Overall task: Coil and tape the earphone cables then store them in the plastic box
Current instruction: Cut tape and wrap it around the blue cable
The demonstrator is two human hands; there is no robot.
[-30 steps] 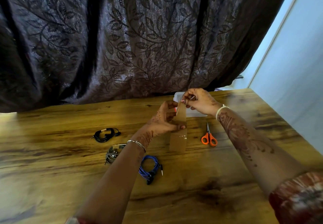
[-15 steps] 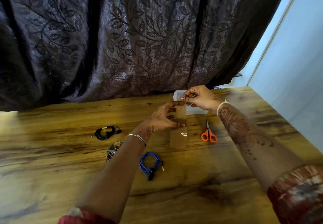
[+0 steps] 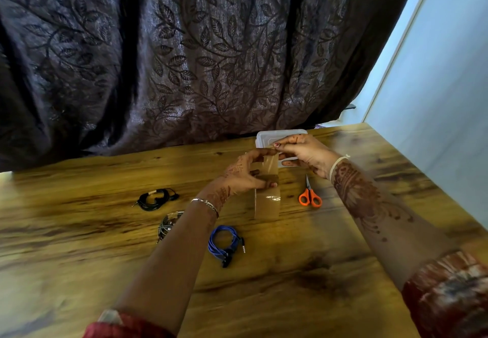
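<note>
Brown tape roll held in left grip; right grip pinches free end at 12 o'clock. Pull strip taut, short; scissors at 3 o'clock on surface.

On the wooden worktop lie a black cable, a grey cable and a blue cable, all coiled. Orange scissors lie to their right, with a clear box farther back.
</note>
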